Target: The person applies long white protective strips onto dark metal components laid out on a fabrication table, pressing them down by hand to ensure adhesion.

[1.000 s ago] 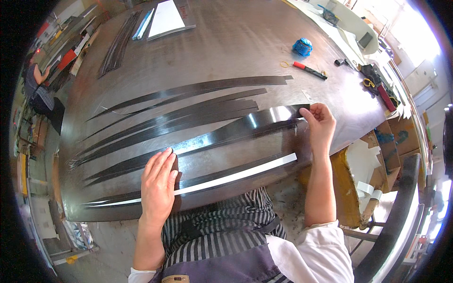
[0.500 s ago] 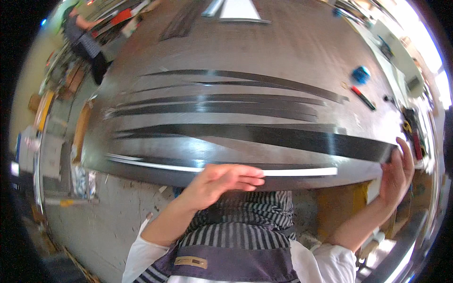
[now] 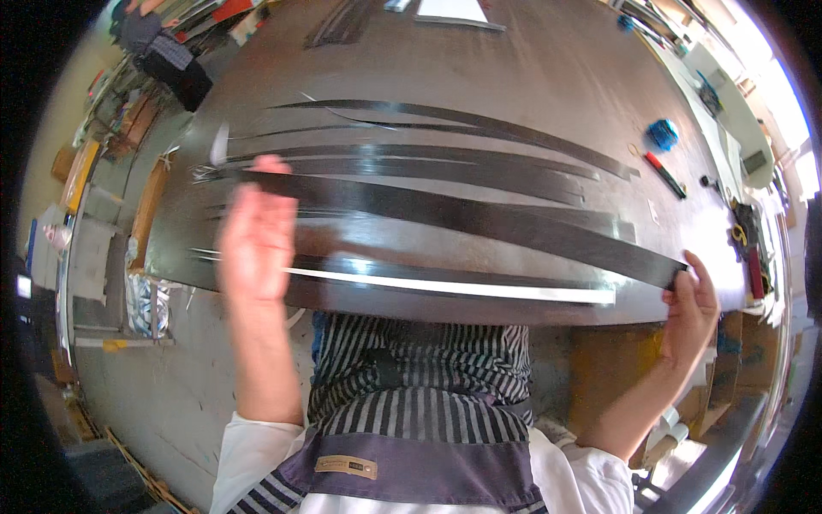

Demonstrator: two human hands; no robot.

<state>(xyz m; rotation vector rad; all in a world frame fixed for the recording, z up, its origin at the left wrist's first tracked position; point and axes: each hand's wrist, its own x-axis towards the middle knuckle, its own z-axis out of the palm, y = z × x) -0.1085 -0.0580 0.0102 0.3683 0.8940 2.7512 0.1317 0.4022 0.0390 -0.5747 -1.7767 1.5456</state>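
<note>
A long black flat strip [image 3: 479, 221] stretches slantwise above the table, raised at its right end. My right hand [image 3: 692, 298] pinches that end between thumb and fingers. Near the strip's left end is my left hand [image 3: 259, 236], blurred, palm showing and fingers stretched out. The strip crosses at its fingers; whether they bear any of its weight I cannot tell. Below lies a narrow white strip [image 3: 462, 284] along the table's near edge, beside a dark strip. Several more black strips [image 3: 411, 111] lie roughly parallel farther back.
The dark table [image 3: 531, 68] carries a white piece [image 3: 454, 10] at its far side. To the right are a blue ball-like bundle [image 3: 662, 134], a red-and-black marker [image 3: 665, 175] and yellow-handled scissors [image 3: 738, 236]. Another person [image 3: 163, 56] stands at the far left.
My left hand has swung left and away from me, from the white strip to the black strip's left end. My right hand, still holding the strip, has shifted slightly left.
</note>
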